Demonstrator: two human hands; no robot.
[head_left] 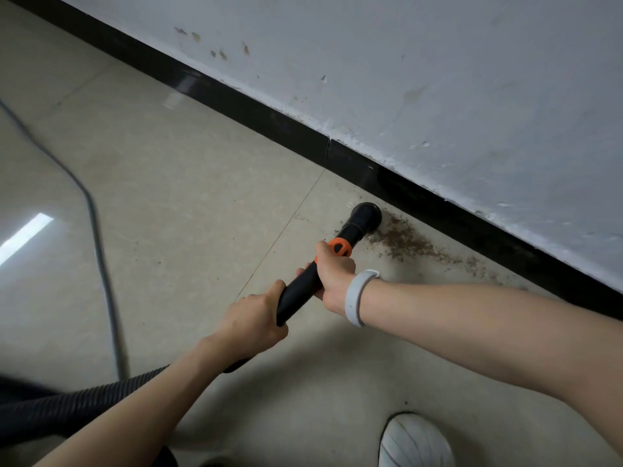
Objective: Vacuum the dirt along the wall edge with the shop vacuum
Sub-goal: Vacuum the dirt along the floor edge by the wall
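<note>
Pale glossy floor tiles [188,183] meet a black baseboard [269,119] under a scuffed white wall [472,79]. Both the left hand [256,315] and right hand [333,274] are wrapped around the vacuum wand [300,291], its nozzle [364,217] seemingly touching the brown dirt [404,244] beside the baseboard.

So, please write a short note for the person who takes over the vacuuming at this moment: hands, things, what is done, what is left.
Left hand: closed on the black wand, lower down.
Right hand: closed on the wand just below the orange collar.
Nozzle: on the floor at the left end of the dirt, close to the black baseboard.
Hose: trails back to the lower left.
Done: floor left of the nozzle looks mostly clean.
Left: the brown strip running right along the baseboard.
</note>
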